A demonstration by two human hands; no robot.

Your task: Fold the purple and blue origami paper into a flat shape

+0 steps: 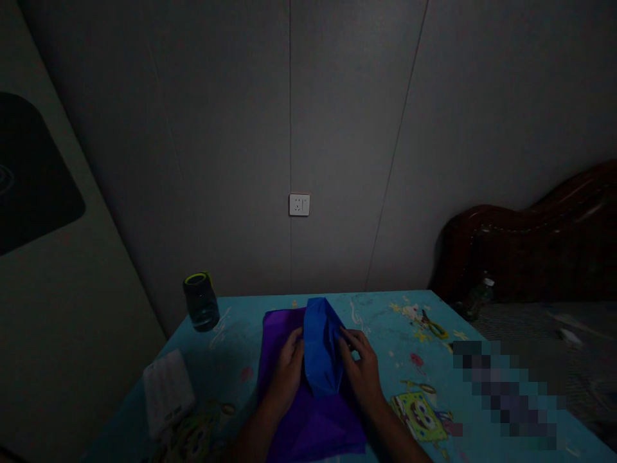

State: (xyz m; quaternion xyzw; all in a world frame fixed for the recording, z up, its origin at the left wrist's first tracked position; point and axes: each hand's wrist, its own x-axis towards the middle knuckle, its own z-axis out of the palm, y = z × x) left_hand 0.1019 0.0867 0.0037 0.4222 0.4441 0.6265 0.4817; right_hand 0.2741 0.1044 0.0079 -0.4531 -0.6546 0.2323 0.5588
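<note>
A folded blue paper [321, 344] lies upright on a purple sheet [308, 424] spread on the table. My left hand [288, 372] rests on the purple sheet, its fingers pressed against the blue paper's left edge. My right hand [362, 366] presses the blue paper's right edge with bent fingers. Both hands flank the blue piece closely.
The table [385, 321] has a light blue cartoon-print cover. A dark jar with a yellow-green rim [200, 301] stands at the back left. A white packet [166, 391] lies at the left. Scissors [434, 326] lie at the right. A dark wooden headboard [530, 251] stands beyond the table's right side.
</note>
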